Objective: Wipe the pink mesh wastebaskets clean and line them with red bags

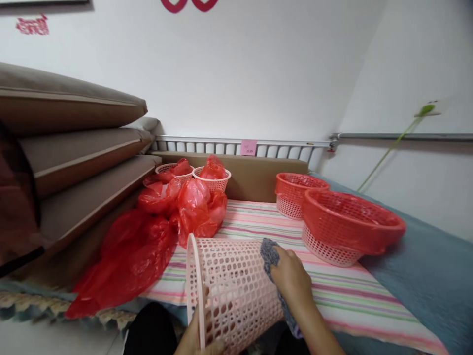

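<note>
The pink basket (236,281) is held sideways at the near edge of the striped sheet (254,217), left hand (192,335) gripping its rim (200,291) (presumably for steadiness), right hand (291,273) clasping a grey cloth (269,252) against its base end.

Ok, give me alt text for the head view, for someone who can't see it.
The left hand holds a pink basket on its side; the right hand holds a gray cloth against it. Red bags lie left; two red-lined baskets stand right.
</note>
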Motion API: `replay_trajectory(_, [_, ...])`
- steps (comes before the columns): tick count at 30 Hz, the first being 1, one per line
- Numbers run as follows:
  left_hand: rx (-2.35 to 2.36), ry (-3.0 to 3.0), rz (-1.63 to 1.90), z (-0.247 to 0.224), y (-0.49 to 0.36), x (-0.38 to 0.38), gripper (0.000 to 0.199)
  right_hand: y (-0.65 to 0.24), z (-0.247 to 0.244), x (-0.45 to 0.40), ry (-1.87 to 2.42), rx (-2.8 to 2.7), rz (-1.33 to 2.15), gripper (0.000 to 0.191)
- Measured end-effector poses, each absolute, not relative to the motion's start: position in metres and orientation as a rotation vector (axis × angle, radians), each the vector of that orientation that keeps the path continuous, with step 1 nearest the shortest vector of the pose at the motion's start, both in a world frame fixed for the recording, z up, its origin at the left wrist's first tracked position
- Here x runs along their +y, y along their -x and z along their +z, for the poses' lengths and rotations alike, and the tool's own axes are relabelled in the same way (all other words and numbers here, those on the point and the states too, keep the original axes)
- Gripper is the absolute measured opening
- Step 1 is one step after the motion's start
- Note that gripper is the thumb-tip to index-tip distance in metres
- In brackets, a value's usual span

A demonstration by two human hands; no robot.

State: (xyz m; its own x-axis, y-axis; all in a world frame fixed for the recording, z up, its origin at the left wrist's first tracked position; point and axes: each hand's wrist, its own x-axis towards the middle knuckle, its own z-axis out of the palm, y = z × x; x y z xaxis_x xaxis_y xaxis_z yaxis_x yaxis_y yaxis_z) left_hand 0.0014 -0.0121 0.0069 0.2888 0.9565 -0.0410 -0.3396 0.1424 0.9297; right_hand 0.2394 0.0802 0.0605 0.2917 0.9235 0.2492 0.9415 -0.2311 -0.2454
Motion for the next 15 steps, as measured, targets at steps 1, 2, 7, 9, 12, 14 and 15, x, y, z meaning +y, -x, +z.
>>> replay_trajectory(1, [0.75,-0.976,1.103,0.007,-0.003,-0.007,0.084,-0.24,0.059,0.078,2.212,-1.692,-0.07,0.05])
replay_trajectory(2, [0.718,-0.955,1.11,0.007,-0.005,-0.001,0.094,-0.241,0.058,0.077,2.206,-1.697,-0.064,0.05])
replay_trajectory(7, [0.625,-0.969,1.105,-0.002,-0.008,0.01,0.102,-0.226,0.06,0.074,2.176,-1.734,0.015,0.049])
replay_trajectory(9, [0.608,-0.995,1.127,-0.009,-0.006,0.008,0.098,-0.199,0.065,0.07,2.063,-1.823,0.007,0.05])
replay_trajectory(12, [0.588,-0.95,1.137,-0.018,-0.003,0.002,0.092,-0.146,0.078,0.06,1.816,-1.952,0.034,0.049])
replay_trajectory(14, [0.585,-0.862,1.131,-0.02,-0.003,-0.003,0.083,-0.113,0.09,0.051,1.657,-2.012,0.09,0.043])
replay_trajectory(15, [0.596,-0.807,1.123,-0.02,-0.003,-0.005,0.076,-0.1,0.096,0.047,1.581,-2.04,0.111,0.041])
